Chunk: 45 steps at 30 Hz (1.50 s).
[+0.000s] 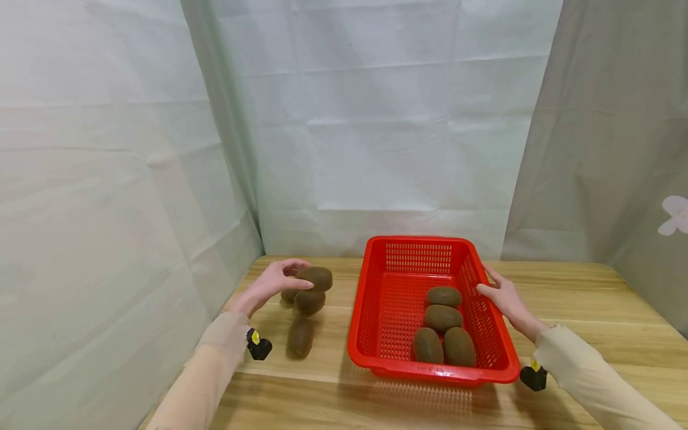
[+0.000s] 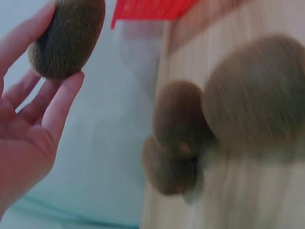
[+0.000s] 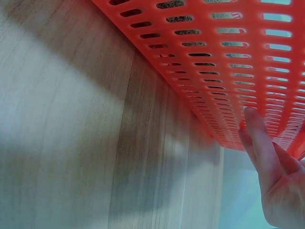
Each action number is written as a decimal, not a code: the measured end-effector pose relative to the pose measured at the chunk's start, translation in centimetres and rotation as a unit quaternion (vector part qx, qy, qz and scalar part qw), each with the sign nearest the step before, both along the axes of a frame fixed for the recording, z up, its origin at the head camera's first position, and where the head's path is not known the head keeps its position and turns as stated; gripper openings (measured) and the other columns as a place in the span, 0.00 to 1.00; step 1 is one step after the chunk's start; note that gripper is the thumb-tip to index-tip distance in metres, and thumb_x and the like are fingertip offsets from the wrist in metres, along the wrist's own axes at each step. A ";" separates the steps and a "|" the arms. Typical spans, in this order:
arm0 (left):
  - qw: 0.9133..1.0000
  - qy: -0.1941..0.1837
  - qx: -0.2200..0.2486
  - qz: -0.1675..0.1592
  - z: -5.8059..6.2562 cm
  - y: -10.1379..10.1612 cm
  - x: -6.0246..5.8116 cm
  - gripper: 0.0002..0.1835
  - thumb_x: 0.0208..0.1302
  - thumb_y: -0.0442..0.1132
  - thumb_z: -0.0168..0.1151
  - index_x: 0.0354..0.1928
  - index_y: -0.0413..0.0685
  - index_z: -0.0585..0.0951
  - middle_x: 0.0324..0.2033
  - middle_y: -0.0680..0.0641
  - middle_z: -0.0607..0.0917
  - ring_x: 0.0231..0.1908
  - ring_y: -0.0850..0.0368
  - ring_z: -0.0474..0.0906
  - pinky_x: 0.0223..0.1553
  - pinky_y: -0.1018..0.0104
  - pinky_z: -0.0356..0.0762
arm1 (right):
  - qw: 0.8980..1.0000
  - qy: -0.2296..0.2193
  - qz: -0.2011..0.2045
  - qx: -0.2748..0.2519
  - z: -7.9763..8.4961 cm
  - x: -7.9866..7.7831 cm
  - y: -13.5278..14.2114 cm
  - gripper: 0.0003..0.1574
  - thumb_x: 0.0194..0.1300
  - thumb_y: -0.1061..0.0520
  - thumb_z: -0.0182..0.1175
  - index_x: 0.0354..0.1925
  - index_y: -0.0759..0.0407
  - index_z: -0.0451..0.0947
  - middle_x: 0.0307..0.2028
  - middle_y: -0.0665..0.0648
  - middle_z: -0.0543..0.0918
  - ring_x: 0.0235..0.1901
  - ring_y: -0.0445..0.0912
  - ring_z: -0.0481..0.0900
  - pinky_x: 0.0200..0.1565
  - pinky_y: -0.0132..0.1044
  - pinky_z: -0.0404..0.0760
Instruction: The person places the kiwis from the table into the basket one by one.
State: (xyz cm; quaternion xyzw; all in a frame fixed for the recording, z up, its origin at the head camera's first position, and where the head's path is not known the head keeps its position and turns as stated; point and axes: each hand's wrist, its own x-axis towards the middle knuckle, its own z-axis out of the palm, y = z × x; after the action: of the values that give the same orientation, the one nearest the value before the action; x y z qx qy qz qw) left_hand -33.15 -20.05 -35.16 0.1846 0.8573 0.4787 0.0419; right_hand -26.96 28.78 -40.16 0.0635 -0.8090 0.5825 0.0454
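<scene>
My left hand (image 1: 276, 279) grips a brown kiwifruit (image 1: 315, 278) between thumb and fingers, lifted over the table's left side. Just below it are three more kiwifruits on the wood, the nearest one (image 1: 300, 338) lying apart in front. The left wrist view shows the held kiwifruit (image 2: 69, 36) clear of the others. My right hand (image 1: 505, 297) holds the right rim of a red plastic basket (image 1: 434, 371), its thumb over the edge. In the right wrist view, fingers (image 3: 259, 138) lie against the outside of the slotted wall. Several kiwifruits (image 1: 443, 318) rest in the basket's right half.
A wooden table (image 1: 580, 298) carries everything. Pale cloth (image 1: 387, 149) hangs behind it and along both sides, close to the left arm. The basket's raised rim stands between the two hands.
</scene>
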 end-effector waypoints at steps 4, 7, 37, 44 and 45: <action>0.999 0.016 0.014 0.027 0.7 2.4 -0.3 0.30 0.42 0.48 0.74 0.50 0.47 0.78 0.48 0.47 0.76 0.47 0.51 0.71 0.45 0.58 0.70 | 1.000 -0.003 -0.001 -0.004 0.1 0.0 -0.1 0.41 0.65 0.62 0.48 0.69 0.62 0.41 0.48 0.81 0.68 0.34 0.59 0.79 0.31 0.45 0.79; 0.999 0.019 0.035 0.028 1.3 4.3 -0.4 0.29 0.42 0.45 0.74 0.50 0.45 0.78 0.46 0.45 0.78 0.45 0.51 0.73 0.44 0.58 0.71 | 1.000 0.001 -0.002 0.001 0.1 0.0 -0.1 0.41 0.65 0.62 0.48 0.69 0.62 0.41 0.48 0.81 0.68 0.35 0.59 0.79 0.31 0.45 0.79; 0.990 0.051 0.132 0.013 3.1 20.9 -0.6 0.23 0.42 0.36 0.75 0.44 0.43 0.81 0.36 0.52 0.82 0.36 0.58 0.76 0.37 0.67 0.74 | 1.000 0.008 -0.007 0.005 0.0 -0.1 0.0 0.40 0.65 0.62 0.48 0.69 0.62 0.41 0.49 0.80 0.67 0.35 0.57 0.79 0.32 0.44 0.79; 0.991 0.055 0.108 0.059 1.8 23.8 -0.7 0.23 0.41 0.38 0.75 0.43 0.47 0.82 0.37 0.55 0.81 0.36 0.59 0.74 0.34 0.69 0.74 | 1.000 0.001 -0.004 0.002 0.0 0.0 -0.1 0.40 0.65 0.62 0.48 0.69 0.61 0.41 0.49 0.80 0.67 0.36 0.57 0.79 0.32 0.45 0.79; 0.990 0.057 0.109 0.063 1.5 24.2 -0.7 0.22 0.41 0.38 0.75 0.43 0.46 0.82 0.36 0.55 0.81 0.36 0.59 0.74 0.34 0.69 0.74 | 1.000 0.000 -0.004 -0.002 -0.1 0.0 -0.2 0.40 0.65 0.62 0.48 0.69 0.61 0.41 0.49 0.80 0.67 0.36 0.58 0.79 0.32 0.45 0.79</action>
State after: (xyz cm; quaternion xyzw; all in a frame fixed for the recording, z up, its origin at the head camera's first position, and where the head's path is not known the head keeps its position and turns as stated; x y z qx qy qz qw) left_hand -33.87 4.17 -33.66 0.1603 0.8108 0.5600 -0.0578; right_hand -26.92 28.59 -40.23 0.0602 -0.8082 0.5839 0.0474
